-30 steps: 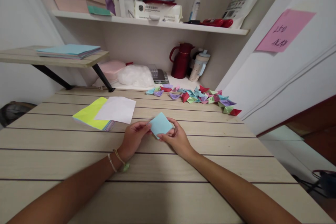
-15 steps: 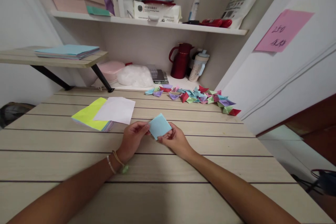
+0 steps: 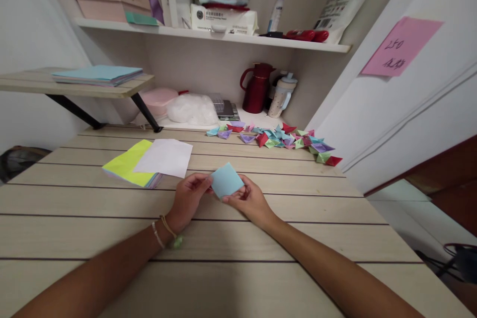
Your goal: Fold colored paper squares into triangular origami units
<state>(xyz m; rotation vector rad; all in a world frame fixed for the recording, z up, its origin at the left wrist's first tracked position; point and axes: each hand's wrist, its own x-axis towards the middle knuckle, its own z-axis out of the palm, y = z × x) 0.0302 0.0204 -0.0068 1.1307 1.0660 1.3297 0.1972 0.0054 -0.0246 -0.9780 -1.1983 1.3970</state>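
Left hand (image 3: 188, 198) is closed on the left edge of a light blue paper square (image 3: 226, 180), thumb and fingertips pinched at its corner. Right hand (image 3: 249, 200) is closed on the square's lower right edge, thumb on top, fingers underneath. The square is held between both hands just above the table (image 3: 223, 243), near the middle of it, tilted with one corner pointing far. A beaded bracelet (image 3: 166, 231) is worn on the left wrist; both forearms are laid across the near part of the table. To the left and slightly farther, a stack of coloured sheets (image 3: 124, 166) with yellow on top is seen flat on the table, with a white sheet (image 3: 165, 157) lying partly over its right side. Far right of the hands, a scatter of small folded paper pieces (image 3: 278, 139) in red, blue, green and purple is spread along the far edge of the table, well apart from the hands. Behind it, a dark red jug (image 3: 257, 87) and a lidded cup (image 3: 282, 93) are stood side by side. A pink note (image 3: 400, 47) is stuck on the white panel at the right.
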